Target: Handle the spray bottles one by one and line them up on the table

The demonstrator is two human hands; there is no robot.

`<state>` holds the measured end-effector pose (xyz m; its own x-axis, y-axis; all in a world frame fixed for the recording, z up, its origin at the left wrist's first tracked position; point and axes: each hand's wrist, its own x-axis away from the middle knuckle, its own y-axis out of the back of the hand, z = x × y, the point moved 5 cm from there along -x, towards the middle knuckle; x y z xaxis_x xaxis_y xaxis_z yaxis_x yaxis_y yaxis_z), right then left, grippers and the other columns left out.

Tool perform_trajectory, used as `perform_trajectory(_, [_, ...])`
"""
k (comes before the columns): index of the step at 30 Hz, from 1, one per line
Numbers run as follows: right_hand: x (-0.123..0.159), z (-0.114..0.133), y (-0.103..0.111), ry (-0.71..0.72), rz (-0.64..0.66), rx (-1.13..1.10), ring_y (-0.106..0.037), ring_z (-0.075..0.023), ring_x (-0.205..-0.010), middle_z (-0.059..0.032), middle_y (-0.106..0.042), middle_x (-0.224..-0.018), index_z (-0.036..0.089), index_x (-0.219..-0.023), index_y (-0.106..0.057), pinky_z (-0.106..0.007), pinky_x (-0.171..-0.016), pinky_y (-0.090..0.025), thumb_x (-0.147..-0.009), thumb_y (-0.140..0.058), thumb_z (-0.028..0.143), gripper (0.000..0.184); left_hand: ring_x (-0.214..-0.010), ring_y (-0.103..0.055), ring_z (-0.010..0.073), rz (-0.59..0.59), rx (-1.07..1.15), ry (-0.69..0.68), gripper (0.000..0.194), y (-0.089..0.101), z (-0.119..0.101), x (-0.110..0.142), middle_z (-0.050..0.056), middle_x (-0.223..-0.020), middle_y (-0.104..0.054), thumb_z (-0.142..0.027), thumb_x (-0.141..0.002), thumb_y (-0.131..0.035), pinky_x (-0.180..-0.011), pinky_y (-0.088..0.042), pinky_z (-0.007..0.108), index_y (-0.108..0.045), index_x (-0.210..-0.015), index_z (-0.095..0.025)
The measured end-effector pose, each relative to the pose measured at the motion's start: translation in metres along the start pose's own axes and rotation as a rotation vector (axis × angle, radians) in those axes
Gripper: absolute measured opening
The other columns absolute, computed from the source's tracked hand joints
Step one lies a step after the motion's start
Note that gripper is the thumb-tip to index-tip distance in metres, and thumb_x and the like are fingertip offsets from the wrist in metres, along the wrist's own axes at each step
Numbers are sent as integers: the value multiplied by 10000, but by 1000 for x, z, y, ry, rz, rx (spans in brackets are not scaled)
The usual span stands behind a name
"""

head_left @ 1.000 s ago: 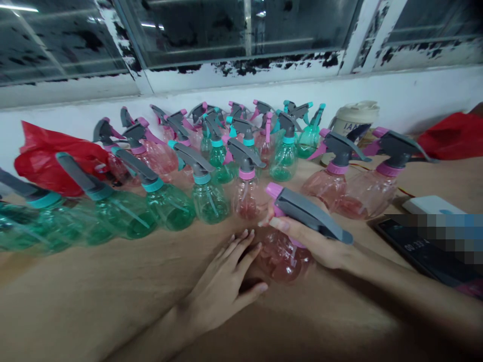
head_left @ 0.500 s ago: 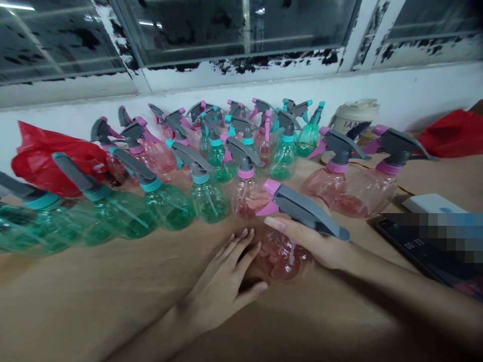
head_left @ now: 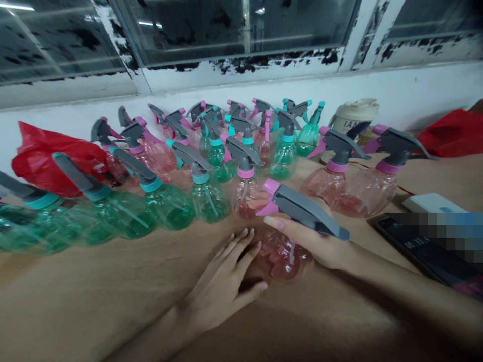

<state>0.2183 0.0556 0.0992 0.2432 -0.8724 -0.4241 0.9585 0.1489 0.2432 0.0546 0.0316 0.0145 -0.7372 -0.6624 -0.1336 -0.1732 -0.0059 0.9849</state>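
My right hand point(head_left: 320, 241) is closed around the neck of a pink spray bottle point(head_left: 285, 259), just below its grey-and-pink trigger head. The bottle stands on the table, and its collar is hidden by my fingers. My left hand point(head_left: 226, 281) lies on the tabletop at the left of this bottle, fingers stretched out and holding nothing. Its fingertips are close to the bottle's side; whether they touch it I cannot tell. Just behind is another pink spray bottle point(head_left: 246, 196) with a pink collar, and a green spray bottle point(head_left: 209, 201) stands left of it.
Several green spray bottles point(head_left: 169, 208) line the left side, with more pink and green ones behind. Two pink bottles point(head_left: 366, 193) stand at the right. Around them are a red plastic bag point(head_left: 56, 161), a cream cup point(head_left: 354, 113), a phone point(head_left: 418, 246) and a white box point(head_left: 433, 203).
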Motion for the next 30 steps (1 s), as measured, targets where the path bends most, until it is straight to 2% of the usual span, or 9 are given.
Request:
perform_trajectory(6, [-2, 3, 0, 40, -5, 1, -661, -208, -1026, -29, -722, -1071, 228, -1005, -683, -385, -950, -517, -854, -612, 316, 188, -1366, -327, 309, 16, 3, 5, 590, 0, 0, 0, 134, -1480, -378, -525, -920, -528, -1088, -325, 495, -448, -1369, -152])
perform_trajectory(11, [-2, 3, 2, 31, -37, 65, -683, -170, -859, 9, -721, -918, 258, -920, -660, -303, -833, -555, -853, -614, 353, 125, -1375, -308, 313, 6, 35, 0, 590, 2, 0, -1, 132, -1503, -336, -519, -919, -534, -1088, -320, 504, -441, -1374, -156])
perform_trajectory(15, [-1, 4, 3, 16, -86, 102, -666, -157, -718, 25, -677, -764, 258, -806, -611, -285, -709, -564, -846, -613, 393, 140, -1369, -320, 311, 7, 45, 8, 584, 3, 0, -1, 135, -1500, -342, -514, -917, -541, -1081, -334, 496, -443, -1370, -159])
perform_trajectory(18, [-2, 7, 3, 41, -102, 124, -645, -149, -675, 34, -648, -709, 252, -754, -575, -281, -685, -554, -851, -600, 392, 172, -1366, -326, 310, 0, 46, 10, 578, 2, 0, -1, 117, -1493, -359, -524, -922, -524, -1083, -330, 500, -438, -1377, -178])
perform_trajectory(21, [-4, 6, 2, 58, -81, 98, -647, -145, -700, 26, -666, -755, 237, -762, -590, -273, -679, -544, -842, -609, 385, 169, -1369, -317, 317, -5, 41, 12, 586, 0, 1, 0, 112, -1493, -361, -537, -927, -505, -1081, -332, 503, -427, -1388, -185])
perform_trajectory(24, [-5, 0, 1, 37, -53, 41, -625, -138, -670, 17, -675, -798, 236, -888, -639, -263, -624, -535, -802, -651, 401, 187, -1372, -305, 331, -13, 24, 3, 598, -2, 3, 1, 133, -1485, -369, -536, -934, -489, -1075, -332, 510, -418, -1398, -166])
perform_trajectory(27, [-2, -3, 3, 50, -59, 53, -506, -120, -517, 41, -582, -637, 243, -882, -646, -252, -461, -466, -735, -702, 457, 266, -1359, -331, 331, -30, 17, -3, 601, -3, 3, 2, 137, -1470, -389, -548, -940, -470, -1066, -345, 503, -416, -1402, -168])
perform_trajectory(30, [1, -4, 7, 30, -109, 131, -406, -116, -436, 62, -430, -487, 241, -626, -568, -255, -366, -400, -690, -712, 515, 315, -1336, -373, 326, -37, 22, 3, 593, -2, 2, 2, 129, -1457, -412, -549, -937, -473, -1060, -355, 499, -420, -1399, -180])
